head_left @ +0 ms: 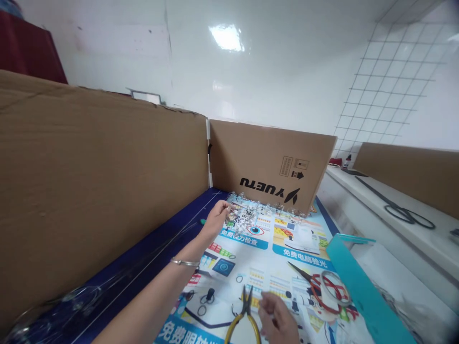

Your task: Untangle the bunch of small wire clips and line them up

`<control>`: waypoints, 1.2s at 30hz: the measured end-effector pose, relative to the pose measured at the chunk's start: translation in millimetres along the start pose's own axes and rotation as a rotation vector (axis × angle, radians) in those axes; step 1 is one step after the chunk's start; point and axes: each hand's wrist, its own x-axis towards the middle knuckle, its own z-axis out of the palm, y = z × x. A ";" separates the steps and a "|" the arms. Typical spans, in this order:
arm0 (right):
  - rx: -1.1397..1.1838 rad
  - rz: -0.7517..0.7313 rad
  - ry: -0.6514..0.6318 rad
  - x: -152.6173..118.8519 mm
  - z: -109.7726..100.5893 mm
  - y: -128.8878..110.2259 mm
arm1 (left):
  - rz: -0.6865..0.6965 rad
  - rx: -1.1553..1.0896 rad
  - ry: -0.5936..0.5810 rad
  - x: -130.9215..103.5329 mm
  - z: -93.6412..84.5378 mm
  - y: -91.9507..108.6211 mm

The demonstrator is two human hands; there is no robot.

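Observation:
My left hand (pixel 218 216) is stretched forward, its fingertips pinched together at the edge of a pile of small clear and silvery pieces (pixel 244 222). Whatever is between those fingertips is too small to make out. Low in the view, my right hand (pixel 278 319) is loosely curled, and I cannot see anything in its fingers. Just left of it lie yellow-handled pliers (pixel 258 329), jaws pointing away and slightly apart. Red-handled scissors (pixel 315 289) rest on the printed sheet (pixel 247 263) to the right, with a tape roll (pixel 336 288) over their handles.
Cardboard walls stand at the left (pixel 107 157) and the back (pixel 265 157). A teal-edged box (pixel 373 291) is at the right. Black scissors (pixel 401 210) lie on the white ledge (pixel 430 229) beyond. Tangled clear line (pixel 71 306) lies at lower left, and small dark rings dot the sheet.

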 end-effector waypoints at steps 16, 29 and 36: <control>0.468 -0.341 -0.088 38.5 19.2 -115.1 | 0.068 -0.255 -0.119 -81.8 21.5 92.5; 0.689 -0.259 -0.155 48.0 9.9 -125.6 | 0.091 -0.297 -0.407 -87.0 5.3 111.2; 0.707 -0.225 -0.187 42.1 5.8 -131.8 | 0.087 -0.297 -0.500 -85.2 -0.6 110.0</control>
